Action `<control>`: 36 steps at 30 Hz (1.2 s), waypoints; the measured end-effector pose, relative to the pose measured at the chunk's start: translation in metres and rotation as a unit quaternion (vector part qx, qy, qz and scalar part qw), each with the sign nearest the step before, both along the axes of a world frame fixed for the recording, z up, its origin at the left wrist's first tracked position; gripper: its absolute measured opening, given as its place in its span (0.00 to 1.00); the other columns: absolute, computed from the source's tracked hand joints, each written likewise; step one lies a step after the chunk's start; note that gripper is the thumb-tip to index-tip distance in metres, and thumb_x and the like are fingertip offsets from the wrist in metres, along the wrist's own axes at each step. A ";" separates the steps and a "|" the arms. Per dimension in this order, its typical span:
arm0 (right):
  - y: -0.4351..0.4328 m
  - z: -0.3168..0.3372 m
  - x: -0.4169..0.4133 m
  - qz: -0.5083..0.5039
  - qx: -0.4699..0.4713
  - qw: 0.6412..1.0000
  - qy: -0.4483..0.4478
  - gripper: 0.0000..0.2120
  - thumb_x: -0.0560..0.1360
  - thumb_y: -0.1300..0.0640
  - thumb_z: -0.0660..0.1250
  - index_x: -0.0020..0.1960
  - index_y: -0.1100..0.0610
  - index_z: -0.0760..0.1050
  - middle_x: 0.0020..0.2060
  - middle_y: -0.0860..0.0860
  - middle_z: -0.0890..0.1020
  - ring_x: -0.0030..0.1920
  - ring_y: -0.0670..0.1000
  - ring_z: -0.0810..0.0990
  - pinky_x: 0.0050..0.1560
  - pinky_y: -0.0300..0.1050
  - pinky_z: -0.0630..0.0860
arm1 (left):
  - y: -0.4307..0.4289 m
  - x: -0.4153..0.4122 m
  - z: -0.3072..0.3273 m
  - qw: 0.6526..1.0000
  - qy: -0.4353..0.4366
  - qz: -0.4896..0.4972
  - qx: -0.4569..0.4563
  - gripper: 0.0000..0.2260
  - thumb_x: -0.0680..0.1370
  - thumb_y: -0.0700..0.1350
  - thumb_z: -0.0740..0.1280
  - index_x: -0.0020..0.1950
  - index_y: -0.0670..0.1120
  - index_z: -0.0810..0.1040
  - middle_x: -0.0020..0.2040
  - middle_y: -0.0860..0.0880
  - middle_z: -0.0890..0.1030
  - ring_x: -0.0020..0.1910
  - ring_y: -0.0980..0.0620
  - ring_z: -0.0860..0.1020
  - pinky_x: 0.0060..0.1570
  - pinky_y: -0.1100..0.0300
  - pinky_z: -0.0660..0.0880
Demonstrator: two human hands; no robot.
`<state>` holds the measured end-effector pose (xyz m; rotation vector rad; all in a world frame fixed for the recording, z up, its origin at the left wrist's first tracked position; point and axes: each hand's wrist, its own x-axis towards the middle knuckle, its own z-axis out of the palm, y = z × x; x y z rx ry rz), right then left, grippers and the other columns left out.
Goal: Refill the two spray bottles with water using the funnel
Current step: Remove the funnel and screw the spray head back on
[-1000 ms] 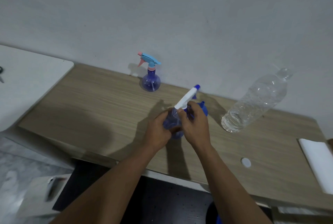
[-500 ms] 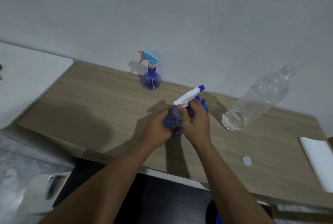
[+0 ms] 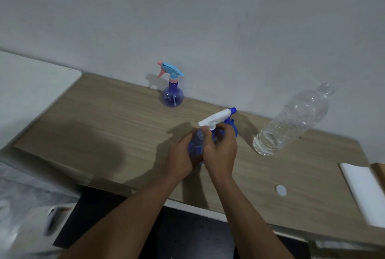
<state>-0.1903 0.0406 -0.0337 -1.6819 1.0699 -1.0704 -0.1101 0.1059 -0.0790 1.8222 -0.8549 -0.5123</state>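
My left hand [image 3: 179,155] grips the round blue body of a spray bottle [image 3: 196,144] at the middle of the wooden table [image 3: 104,125]. My right hand [image 3: 220,150] pinches the collar under its white spray head [image 3: 215,118], whose blue nozzle points right. Just behind my right hand, a blue funnel [image 3: 234,128] peeks out, mostly hidden. A second blue spray bottle [image 3: 172,96] with a light blue and pink head stands upright near the wall. A clear water bottle [image 3: 291,121] without its cap stands at the right, partly filled.
A small white bottle cap [image 3: 280,190] lies on the table near the front right. A white folded cloth [image 3: 366,192] sits at the right edge. A white surface [image 3: 31,85] adjoins the table on the left. The wall runs close behind.
The white spray head has turned clockwise in my right hand, its nozzle swinging from up-right to right. My left hand keeps its grip on the body.
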 end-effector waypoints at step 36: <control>0.088 0.064 -0.045 0.289 0.143 0.906 0.275 0.18 0.74 0.39 0.66 0.46 0.54 0.80 0.33 0.52 0.83 0.26 0.52 0.81 0.45 0.53 0.82 | 0.163 0.077 0.067 0.890 -0.270 0.018 0.367 0.30 0.81 0.61 0.60 0.77 0.44 0.65 0.73 0.41 0.71 0.71 0.40 0.70 0.68 0.45 0.71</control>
